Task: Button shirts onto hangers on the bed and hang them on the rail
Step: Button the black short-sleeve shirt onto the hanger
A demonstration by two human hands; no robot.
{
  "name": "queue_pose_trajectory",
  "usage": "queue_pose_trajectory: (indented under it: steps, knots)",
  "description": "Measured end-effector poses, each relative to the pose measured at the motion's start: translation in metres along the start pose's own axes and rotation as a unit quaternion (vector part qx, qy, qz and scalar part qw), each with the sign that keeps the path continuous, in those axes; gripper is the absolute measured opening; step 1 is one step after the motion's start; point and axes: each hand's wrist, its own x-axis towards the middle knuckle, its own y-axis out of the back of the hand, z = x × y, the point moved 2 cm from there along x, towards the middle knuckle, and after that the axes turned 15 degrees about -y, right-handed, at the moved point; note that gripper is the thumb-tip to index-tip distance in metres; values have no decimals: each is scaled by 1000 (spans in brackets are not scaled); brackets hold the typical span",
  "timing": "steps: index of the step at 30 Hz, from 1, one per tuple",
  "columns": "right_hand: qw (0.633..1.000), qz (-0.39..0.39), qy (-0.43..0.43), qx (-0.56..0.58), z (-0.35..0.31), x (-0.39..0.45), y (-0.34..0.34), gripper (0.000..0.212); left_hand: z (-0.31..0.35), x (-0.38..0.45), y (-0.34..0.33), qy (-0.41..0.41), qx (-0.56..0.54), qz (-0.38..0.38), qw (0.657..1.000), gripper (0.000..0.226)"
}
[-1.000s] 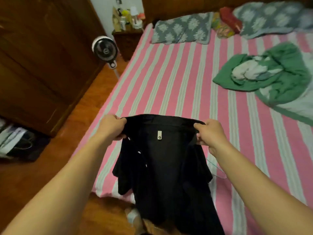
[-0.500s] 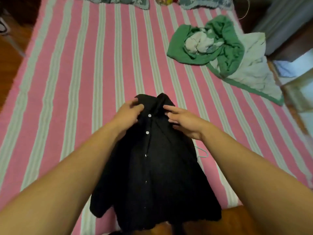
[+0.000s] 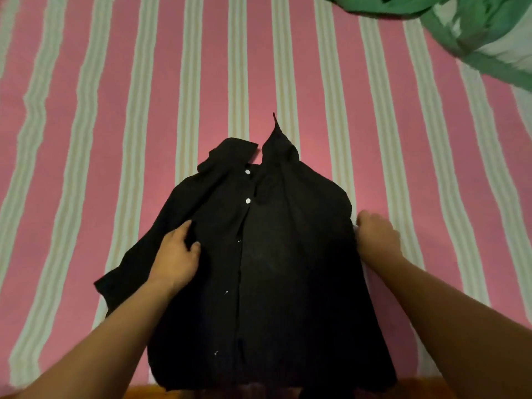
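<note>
Black shirt (image 3: 288, 269) spread front-up on pink-striped bed (image 3: 115, 110), collar away. Left hand (image 3: 177, 256) flat on left chest panel, fingers relaxed. Right hand (image 3: 375, 236) curled at right edge, grip unclear. Green cloth (image 3: 475, 27) heaped top right, well apart.

Black shirt (image 3: 276, 254) now flat on the bed (image 3: 115, 110), front up, no longer held up by the shoulders. Hands off the collar: left hand (image 3: 175, 254) down on the left chest panel, right hand (image 3: 375, 234) out at the shirt's right edge. Two top buttons (image 3: 247, 171) now visible.
</note>
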Motion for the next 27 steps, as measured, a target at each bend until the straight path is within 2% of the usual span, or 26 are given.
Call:
queue_pose_trajectory:
  steps: [2,7,11,14,16,19,21,23,25,27]
  knots:
    - [999,12,35,-4,15,9,10,8,-1,9,-4,20,-1,-4,1000,65]
    - [990,121,0,73,40,47,88,12,11,25,1,33,5,-35,999,72]
    - [979,153,11,137,10,63,138,16,23,31,5,17,20,-53,998,73]
    - [963,163,-30,214,-17,73,165,25,16,36,9,18,29,-89,995,76]
    - [950,165,-57,260,-29,76,174,28,8,37,15,27,37,-86,995,75]
    - [930,137,-72,334,-41,66,162,22,0,32,24,27,83,-11,996,68]
    - [886,45,-98,450,-42,39,126,22,-7,23,30,33,116,51,991,62]
    - [852,-36,-116,509,-38,2,78,23,-23,10,36,68,122,79,987,53]
    - [843,-87,-127,515,-33,-35,34,22,-47,-3,39,108,120,82,983,40]
    - [858,-103,-150,481,-24,-56,1,22,-70,-20,45,111,163,71,978,42]
